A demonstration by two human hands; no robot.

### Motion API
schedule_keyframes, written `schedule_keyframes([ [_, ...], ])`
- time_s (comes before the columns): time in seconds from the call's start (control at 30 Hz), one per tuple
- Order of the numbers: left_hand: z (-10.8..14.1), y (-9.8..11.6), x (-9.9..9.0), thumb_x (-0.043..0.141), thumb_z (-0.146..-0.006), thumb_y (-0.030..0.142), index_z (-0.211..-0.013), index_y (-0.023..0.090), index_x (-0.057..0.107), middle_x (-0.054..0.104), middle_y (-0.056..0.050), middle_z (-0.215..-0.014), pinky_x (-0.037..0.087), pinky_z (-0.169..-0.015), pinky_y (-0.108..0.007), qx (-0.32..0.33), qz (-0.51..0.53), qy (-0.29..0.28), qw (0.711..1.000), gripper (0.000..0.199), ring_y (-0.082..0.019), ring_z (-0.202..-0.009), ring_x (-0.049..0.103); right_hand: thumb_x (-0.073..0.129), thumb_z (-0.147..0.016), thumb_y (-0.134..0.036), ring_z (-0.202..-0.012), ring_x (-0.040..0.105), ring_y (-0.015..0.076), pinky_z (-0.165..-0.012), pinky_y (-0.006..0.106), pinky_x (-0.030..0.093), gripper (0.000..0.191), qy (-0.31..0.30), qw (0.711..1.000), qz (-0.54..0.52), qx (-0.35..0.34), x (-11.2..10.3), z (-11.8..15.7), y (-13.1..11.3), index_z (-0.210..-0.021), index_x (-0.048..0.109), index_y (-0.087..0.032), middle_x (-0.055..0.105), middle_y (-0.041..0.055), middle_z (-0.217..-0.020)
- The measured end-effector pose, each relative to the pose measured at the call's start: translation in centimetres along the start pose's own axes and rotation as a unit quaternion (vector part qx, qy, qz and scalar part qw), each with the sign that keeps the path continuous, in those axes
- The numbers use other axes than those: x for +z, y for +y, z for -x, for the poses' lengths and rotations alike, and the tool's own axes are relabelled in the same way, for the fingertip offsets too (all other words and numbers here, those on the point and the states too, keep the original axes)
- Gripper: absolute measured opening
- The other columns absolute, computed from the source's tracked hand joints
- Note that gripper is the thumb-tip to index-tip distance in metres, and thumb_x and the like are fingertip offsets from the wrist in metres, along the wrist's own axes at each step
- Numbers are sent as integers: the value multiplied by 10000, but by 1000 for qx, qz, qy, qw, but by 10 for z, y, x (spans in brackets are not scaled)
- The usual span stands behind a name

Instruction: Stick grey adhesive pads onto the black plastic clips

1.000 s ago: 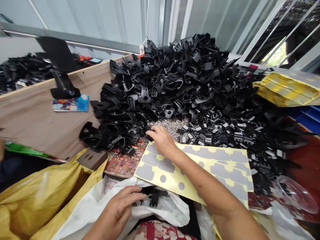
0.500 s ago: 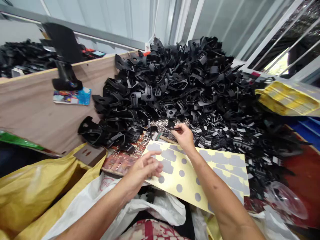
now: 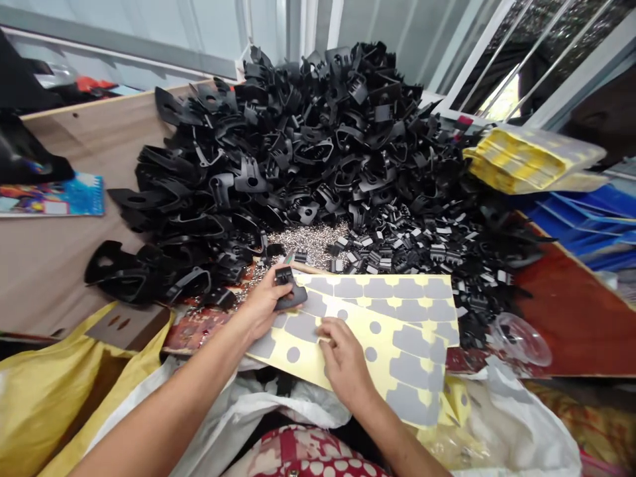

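My left hand grips a black plastic part with a curved plate and a notched end, above the left end of the sticker sheets. My right hand is over the yellow sheet with grey die-cut stickers, thumb and fingertips pinched close to a grey sticker. Whether a sticker is between those fingers I cannot make out. A second such sheet lies partly under the first. Just beyond, small shiny metal pieces are spread beside several small black clip pieces.
A tall heap of black plastic parts fills the back of the table. At right are a stack of yellow sheets, blue folded pieces and a clear plastic bowl. A yellow bag hangs at left.
The black part now sits in my left hand, which was empty with fingers apart. My right hand came back from the small pieces onto the sticker sheet. The view turned right.
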State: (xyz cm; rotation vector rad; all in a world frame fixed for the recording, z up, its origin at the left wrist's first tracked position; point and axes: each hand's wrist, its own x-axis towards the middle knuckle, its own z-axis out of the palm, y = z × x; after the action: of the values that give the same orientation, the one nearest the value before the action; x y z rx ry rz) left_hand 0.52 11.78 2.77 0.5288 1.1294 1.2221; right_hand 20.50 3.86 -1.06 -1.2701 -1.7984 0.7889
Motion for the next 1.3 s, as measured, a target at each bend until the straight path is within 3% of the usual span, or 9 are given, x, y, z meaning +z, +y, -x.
schedule_keyframes([
  [0.2, -6, -9, -4, 725, -730, 69, -1107, 234, 626, 567, 9, -837, 666, -576, -388, -7, -12, 6, 1000, 424, -126, -639, 579, 536, -910, -129, -1112, 623, 238, -987, 396, 489, 181, -41, 997, -64, 25, -6, 3, -2, -946, 682, -231, 716, 77, -1098],
  [0.27, -10, -11, -6, 729, -733, 77, -1128, 244, 621, 574, 2, -857, 655, -549, -359, -10, -13, 8, 1000, 443, -131, -646, 588, 571, -911, -179, -1085, 640, 233, -984, 392, 497, 154, -118, 983, -133, 52, -20, -1, -6, -955, 712, -226, 721, 74, -1083],
  [0.37, -12, -10, -9, 746, -725, 87, -1155, 268, 605, 573, 6, -876, 632, -515, -322, -9, -7, 8, 1000, 488, -129, -630, 584, 630, -905, -302, -1070, 649, 248, -994, 407, 498, 151, -276, 929, -244, 44, -41, -8, -13, -968, 738, -216, 738, 72, -1011],
  [0.4, -11, -9, -9, 758, -719, 92, -1163, 279, 601, 572, 9, -885, 627, -517, -316, -8, -4, 6, 1000, 507, -128, -631, 584, 653, -892, -331, -1080, 646, 254, -1010, 416, 490, 159, -290, 917, -271, 35, -46, -10, -15, -975, 728, -218, 741, 69, -1000],
  [0.47, -3, -6, -9, 793, -716, 122, -1179, 296, 609, 581, 8, -921, 624, -546, -305, -5, -1, -9, 1000, 528, -134, -664, 598, 690, -868, -314, -1058, 645, 241, -1023, 415, 475, 152, -220, 935, -277, 30, -50, -16, -18, -996, 683, -234, 730, 49, -983],
  [0.57, 22, -3, -6, 818, -779, 250, -1234, 311, 629, 616, -14, -1000, 619, -648, -299, -21, 30, -85, 996, 496, -150, -758, 626, 665, -874, -200, -926, 638, 189, -945, 364, 484, 172, -39, 980, -192, 33, -46, -26, -22, -1033, 639, -258, 680, 9, -930],
  [0.63, 41, -4, -3, 769, -856, 370, -1282, 308, 622, 641, -39, -1062, 617, -722, -330, -43, 71, -137, 987, 454, -175, -829, 646, 642, -887, -179, -908, 635, 182, -903, 344, 487, 195, 2, 989, -149, 22, -40, -33, -25, -1065, 642, -259, 672, 7, -916],
  [0.8, 64, -11, 0, 646, -947, 464, -1316, 271, 620, 653, -78, -1131, 615, -707, -373, -71, 114, -166, 977, 417, -224, -878, 662, 627, -902, -169, -914, 654, 172, -880, 309, 512, 177, -14, 991, -132, -3, -25, -40, -33, -1059, 655, -245, 686, 11, -923],
  [1.3, 66, -14, -4, 663, -924, 520, -1326, 276, 605, 658, -92, -1197, 600, -676, -361, -65, 116, -168, 977, 474, -256, -911, 689, 627, -865, -178, -897, 665, 190, -836, 316, 543, 174, -48, 991, -126, 13, -18, -43, -30, -1026, 673, -223, 691, 25, -899],
])
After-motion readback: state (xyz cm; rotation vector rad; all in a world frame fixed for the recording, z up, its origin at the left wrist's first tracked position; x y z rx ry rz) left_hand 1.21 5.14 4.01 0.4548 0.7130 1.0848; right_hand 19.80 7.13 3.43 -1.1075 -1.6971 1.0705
